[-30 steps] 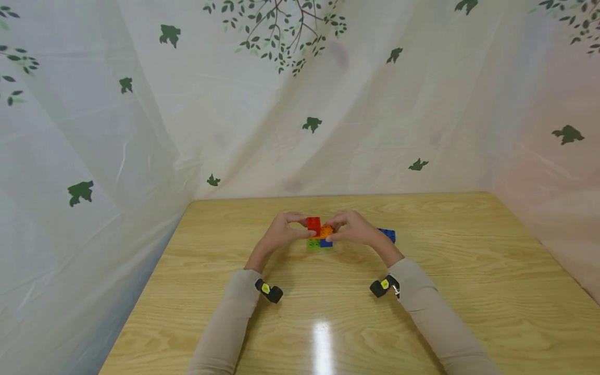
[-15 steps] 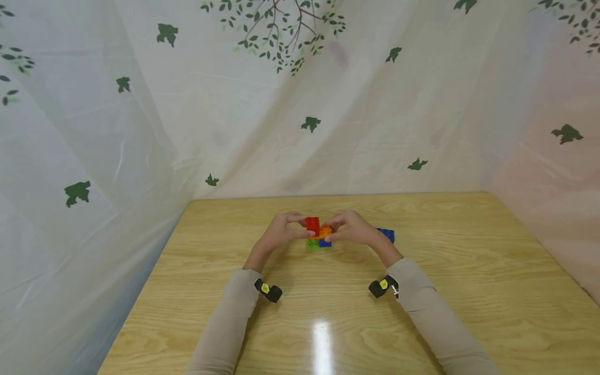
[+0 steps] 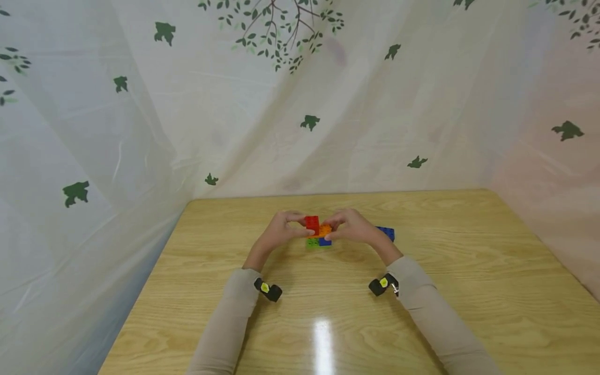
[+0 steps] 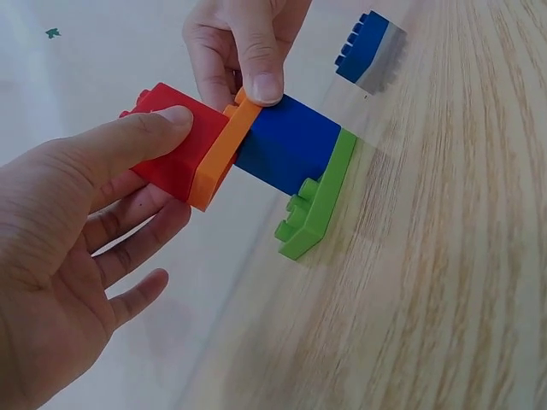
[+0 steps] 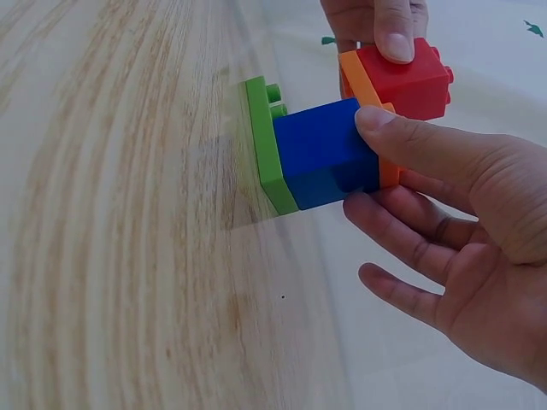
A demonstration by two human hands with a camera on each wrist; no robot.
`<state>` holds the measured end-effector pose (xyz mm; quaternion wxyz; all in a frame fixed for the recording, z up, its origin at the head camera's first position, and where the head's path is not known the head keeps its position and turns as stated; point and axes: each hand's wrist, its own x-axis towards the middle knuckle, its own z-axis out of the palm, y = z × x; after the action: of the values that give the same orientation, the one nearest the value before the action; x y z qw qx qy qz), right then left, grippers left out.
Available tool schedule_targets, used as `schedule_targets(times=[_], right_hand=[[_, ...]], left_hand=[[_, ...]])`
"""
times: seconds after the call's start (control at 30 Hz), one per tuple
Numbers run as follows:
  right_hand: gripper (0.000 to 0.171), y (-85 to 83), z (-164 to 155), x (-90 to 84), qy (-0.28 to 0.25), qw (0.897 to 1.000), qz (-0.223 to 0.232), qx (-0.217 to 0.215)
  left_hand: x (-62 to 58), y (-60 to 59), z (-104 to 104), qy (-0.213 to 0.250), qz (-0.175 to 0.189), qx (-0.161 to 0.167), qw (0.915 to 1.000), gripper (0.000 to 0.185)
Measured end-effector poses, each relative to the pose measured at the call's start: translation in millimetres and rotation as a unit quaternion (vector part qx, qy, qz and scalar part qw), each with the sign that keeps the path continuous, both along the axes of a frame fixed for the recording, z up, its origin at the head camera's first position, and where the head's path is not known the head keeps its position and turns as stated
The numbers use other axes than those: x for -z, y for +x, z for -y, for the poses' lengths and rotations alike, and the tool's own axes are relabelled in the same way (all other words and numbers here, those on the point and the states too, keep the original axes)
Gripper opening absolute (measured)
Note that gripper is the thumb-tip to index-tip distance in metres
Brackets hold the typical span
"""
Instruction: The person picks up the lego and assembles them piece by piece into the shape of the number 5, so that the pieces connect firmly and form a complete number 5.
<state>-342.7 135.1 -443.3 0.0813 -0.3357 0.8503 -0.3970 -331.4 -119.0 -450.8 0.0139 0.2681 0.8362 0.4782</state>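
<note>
A stack of toy building bricks stands on the table. At its bottom lies a flat green brick (image 4: 318, 205), and on one end of that sits a blue brick (image 5: 327, 154). A flat orange brick (image 4: 224, 155) caps the blue one and juts out leftward. On the jutting end rests a red brick (image 3: 311, 224), studs up. My left hand (image 3: 282, 229) pinches the red brick between thumb and fingers. With its thumb at the seam of the blue and orange bricks, my right hand (image 3: 352, 227) pinches the stack. Its fingers are partly hidden behind the bricks.
Another blue brick (image 4: 369, 47) lies apart on the wooden table (image 3: 300, 286), just right of my right hand and partly covered by it in the head view. A pale curtain (image 3: 253, 130) with leaf and bird prints hangs behind the table.
The head view has shifted slightly. Both hands keep their hold on the bricks, and the stack stays where it was.
</note>
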Motion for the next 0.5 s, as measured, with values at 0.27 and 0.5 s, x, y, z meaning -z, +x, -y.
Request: schedule_targets(times=[0.27,0.5], right_hand=[[0.030,-0.1,-0.1,-1.0,-0.002,1.000,0.005,0.000],[0.031,0.2,-1.0,-0.2,0.000,1.000,0.003,0.003]], left_hand=[[0.0,0.3,0.5,-0.002,0.005,-0.009,0.9999,0.037],[-0.1,0.0,0.2,-0.004,0.002,-0.006,1.0000,0.036]])
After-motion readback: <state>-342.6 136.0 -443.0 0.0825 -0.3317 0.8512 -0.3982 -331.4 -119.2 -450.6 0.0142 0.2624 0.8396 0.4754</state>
